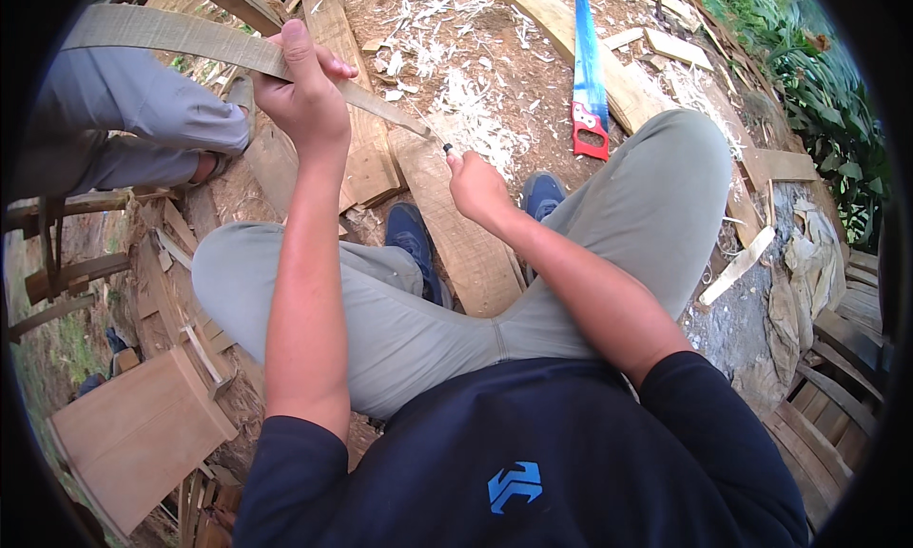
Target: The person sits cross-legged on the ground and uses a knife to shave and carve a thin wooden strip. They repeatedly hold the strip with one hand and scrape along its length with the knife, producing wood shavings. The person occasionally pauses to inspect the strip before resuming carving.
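My left hand [306, 92] is closed around a long, flat wooden strip [181, 33], which slants from the upper left down toward the middle. At the strip's lower end, my right hand [478, 185] is closed in a fist around a small black-tipped tool [448, 149]. Its kind cannot be made out, as the fingers cover most of it. The tool's tip is close to the strip's end; whether they touch is unclear. Below the hands, a broad wooden plank [466, 249] runs between my shoes.
A handsaw [590, 82] with a red handle and blue blade leans on a timber beam [542, 20]. Pale wood shavings [475, 92] cover the ground ahead. Another person's legs [143, 101] are at the left. A wooden panel [143, 429] lies lower left, and crumpled cloth [808, 272] at the right.
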Demonstrator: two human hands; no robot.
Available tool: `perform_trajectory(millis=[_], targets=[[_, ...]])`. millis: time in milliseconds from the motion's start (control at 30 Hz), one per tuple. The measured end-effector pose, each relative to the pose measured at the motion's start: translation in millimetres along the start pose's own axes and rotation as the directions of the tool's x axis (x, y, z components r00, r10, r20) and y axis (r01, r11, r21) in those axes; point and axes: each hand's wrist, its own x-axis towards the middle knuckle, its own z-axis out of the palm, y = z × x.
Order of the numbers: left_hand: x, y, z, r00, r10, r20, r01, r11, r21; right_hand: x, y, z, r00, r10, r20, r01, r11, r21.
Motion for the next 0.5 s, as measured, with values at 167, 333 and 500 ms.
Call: perform_trajectory(millis=[167, 333, 500], targets=[[3.7, 3.2, -5.1, 0.996, 0.03, -0.08, -0.032, 0.999, -0.027, -1.2, -9.0, -7.6, 0.996, -0.055, -0.068, 0.059, 0.996, 0.071], [0.2, 1.2, -6.8, 0.994, 0.078, -0.073, -0.078, 0.997, 0.001, 0.5, -4.0, -2.7, 0.997, -0.037, -0.064, 0.039, 0.999, 0.029], [2.7, -5.9, -6.5, 0.995, 0.06, -0.081, -0.06, 0.998, 0.006, 0.8, -7.0, -6.6, 0.991, -0.088, -0.105, 0.091, 0.996, 0.024]])
